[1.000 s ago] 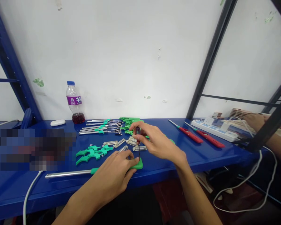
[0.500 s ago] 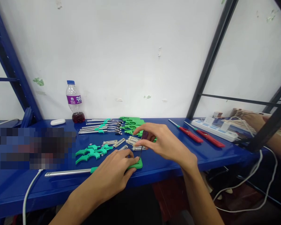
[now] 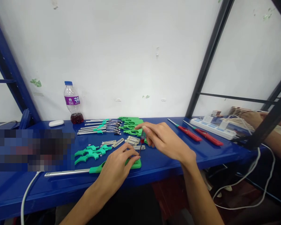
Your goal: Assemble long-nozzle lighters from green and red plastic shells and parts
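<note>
My right hand [image 3: 162, 139] is closed around the handle of a small screwdriver [image 3: 142, 137], whose thin shaft points down. Beneath its tip lies a green long-necked lighter [image 3: 137, 164] near the table's front edge, its silver tube [image 3: 67, 172] reaching left. Over the lighter's body rests my left hand [image 3: 118, 162], thumb and forefinger brought together at the screwdriver's tip. Whether they pinch the tip or a tiny piece is too small to tell. Behind that hand are teal trigger-like parts [image 3: 91, 153] and several clear, flat, oblong pieces [image 3: 132, 140].
Several silver tubes with wires [image 3: 97, 128] and green casings [image 3: 131, 123] lie near the wall. Two red lighters [image 3: 189, 133] and a white power strip [image 3: 213, 128] are at the right. A drink bottle [image 3: 72, 103] and a white case [image 3: 56, 123] stand back left.
My left thumb and forefinger have moved up from the lighter's side to the screwdriver's tip. The screwdriver has been lifted slightly, and more of its handle shows in my right hand.
</note>
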A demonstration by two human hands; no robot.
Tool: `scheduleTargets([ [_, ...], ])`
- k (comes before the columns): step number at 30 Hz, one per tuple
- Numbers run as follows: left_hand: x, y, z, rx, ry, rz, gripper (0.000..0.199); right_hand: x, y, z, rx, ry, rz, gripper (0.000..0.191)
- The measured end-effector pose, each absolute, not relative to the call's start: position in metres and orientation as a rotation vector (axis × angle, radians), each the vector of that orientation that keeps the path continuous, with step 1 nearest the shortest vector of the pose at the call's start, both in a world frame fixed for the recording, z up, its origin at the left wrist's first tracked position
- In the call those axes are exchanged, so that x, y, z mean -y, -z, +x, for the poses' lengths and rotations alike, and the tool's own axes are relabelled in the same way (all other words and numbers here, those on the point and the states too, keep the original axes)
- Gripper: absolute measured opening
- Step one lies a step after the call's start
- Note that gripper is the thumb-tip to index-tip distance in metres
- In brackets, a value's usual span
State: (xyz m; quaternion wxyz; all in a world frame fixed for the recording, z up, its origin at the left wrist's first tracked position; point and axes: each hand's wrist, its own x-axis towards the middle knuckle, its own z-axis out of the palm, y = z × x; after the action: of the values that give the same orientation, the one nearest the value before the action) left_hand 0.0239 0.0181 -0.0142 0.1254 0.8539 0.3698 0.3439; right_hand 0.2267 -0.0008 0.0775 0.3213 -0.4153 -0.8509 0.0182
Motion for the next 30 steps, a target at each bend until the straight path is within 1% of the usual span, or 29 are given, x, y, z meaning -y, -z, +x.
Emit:
scheduleTargets([
  [3,-0.017,0.014,0.023,-1.104,-0.939,2.48,0.021,0.0,-0.078,0.227,2.2,-0.036,-1.083,0.039],
  [6,-0.015,0.013,0.023,-1.107,-0.904,2.492,0.023,-0.004,-0.076,0.223,2.13,0.076,-1.129,0.048],
  [8,-0.014,0.012,0.023,-1.099,-0.903,2.498,0.024,-0.005,-0.076,0.223,2.09,0.089,-1.143,0.049],
  [9,-0.014,0.012,0.023,-1.093,-0.902,2.5,0.024,-0.005,-0.076,0.224,2.073,0.04,-1.133,0.046],
  [11,-0.014,0.012,0.023,-1.079,-0.898,2.503,0.025,-0.003,-0.079,0.229,2.03,-0.167,-1.074,0.034],
  [13,-0.013,0.012,0.023,-1.052,-0.899,2.503,0.024,0.0,-0.081,0.235,2.0,-0.395,-0.999,0.032],
  [15,-0.013,0.012,0.023,-1.031,-0.906,2.499,0.024,-0.001,-0.081,0.239,1.996,-0.521,-0.97,0.031],
  [18,-0.014,0.014,0.022,-1.033,-0.908,2.491,0.024,-0.006,-0.077,0.236,1.948,-0.555,-0.986,0.034],
  [22,-0.015,0.015,0.022,-1.047,-0.902,2.496,0.026,-0.009,-0.073,0.225,1.819,-0.46,-1.05,0.046],
  [23,-0.015,0.015,0.022,-1.047,-0.902,2.498,0.026,-0.007,-0.074,0.224,1.825,-0.476,-1.057,0.042],
  [25,-0.015,0.015,0.022,-1.041,-0.898,2.499,0.027,-0.004,-0.077,0.226,1.886,-0.585,-1.028,0.029],
  [26,-0.015,0.015,0.022,-1.038,-0.893,2.498,0.027,-0.002,-0.079,0.228,1.921,-0.647,-0.995,0.027],
  [30,-0.014,0.013,0.022,-1.029,-0.88,2.477,0.027,-0.004,-0.082,0.236,2.005,-0.807,-0.847,0.04],
])
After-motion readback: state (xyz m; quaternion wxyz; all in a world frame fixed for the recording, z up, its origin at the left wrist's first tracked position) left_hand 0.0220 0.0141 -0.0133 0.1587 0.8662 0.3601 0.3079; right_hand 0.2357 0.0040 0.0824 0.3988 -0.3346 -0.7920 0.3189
